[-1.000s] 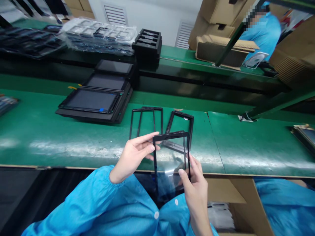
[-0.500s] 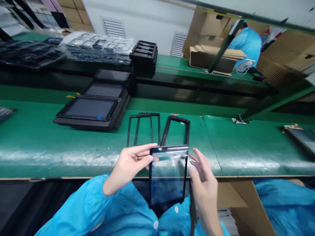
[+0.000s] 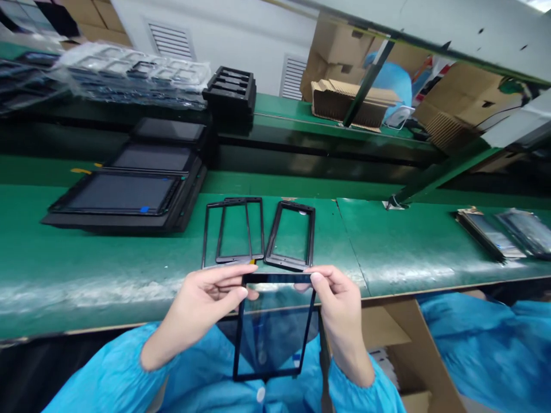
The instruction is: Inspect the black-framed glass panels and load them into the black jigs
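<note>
A clear glass panel with a black border (image 3: 272, 330) hangs over my lap, just below the front edge of the green belt (image 3: 129, 269). My left hand (image 3: 202, 301) pinches its top left corner with thumb and fingers. Fingers of my right hand (image 3: 338, 307) are closed on its top right corner. Just beyond my hands, three empty black frames lie flat on the belt: two overlapping ones (image 3: 232, 229) on the left and a single frame (image 3: 290, 235) on the right.
A black tray with dark screens (image 3: 124, 195) sits at the left of the belt. More screens (image 3: 495, 232) lie at the right. Black trays (image 3: 230, 92), wrapped trays (image 3: 129, 71) and cardboard boxes (image 3: 357, 100) stand behind. A person in blue (image 3: 390, 80) works at the back. An open carton (image 3: 413, 350) is at my right knee.
My right hand, which was off the panel half a second ago, has taken hold of its top right corner. The panel has tipped flatter and the view has swung right.
</note>
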Motion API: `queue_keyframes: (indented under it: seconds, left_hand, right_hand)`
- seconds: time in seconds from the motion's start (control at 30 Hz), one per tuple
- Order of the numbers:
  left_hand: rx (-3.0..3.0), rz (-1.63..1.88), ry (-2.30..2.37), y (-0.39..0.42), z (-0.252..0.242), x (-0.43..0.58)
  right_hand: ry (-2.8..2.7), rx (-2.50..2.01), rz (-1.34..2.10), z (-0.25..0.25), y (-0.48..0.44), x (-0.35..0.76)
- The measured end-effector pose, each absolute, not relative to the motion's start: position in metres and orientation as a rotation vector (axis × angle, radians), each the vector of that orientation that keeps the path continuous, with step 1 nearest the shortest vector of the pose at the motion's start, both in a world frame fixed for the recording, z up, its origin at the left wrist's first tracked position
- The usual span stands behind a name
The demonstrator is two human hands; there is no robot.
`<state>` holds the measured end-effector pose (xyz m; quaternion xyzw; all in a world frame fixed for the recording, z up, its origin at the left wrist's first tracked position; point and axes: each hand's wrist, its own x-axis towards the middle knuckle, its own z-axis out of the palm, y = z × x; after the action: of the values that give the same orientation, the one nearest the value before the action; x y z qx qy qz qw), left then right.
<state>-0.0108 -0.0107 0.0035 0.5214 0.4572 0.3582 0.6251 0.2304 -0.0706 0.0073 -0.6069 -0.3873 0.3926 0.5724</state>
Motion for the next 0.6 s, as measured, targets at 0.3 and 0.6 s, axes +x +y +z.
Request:
queue_keyframes:
  seconds: [0.3,0.6]
  left_hand:
    - [1.381,0.723,1.097,-0.006,0.007,-0.011]
    - [2.035,0.396,0.771,-0.007,0.02,0.006]
  right_hand:
    - [-0.888,-1.35,0.937,-0.005,-0.078,0.228]
    - [-1.12,-1.342,1.104,0.008,-0.078,0.217]
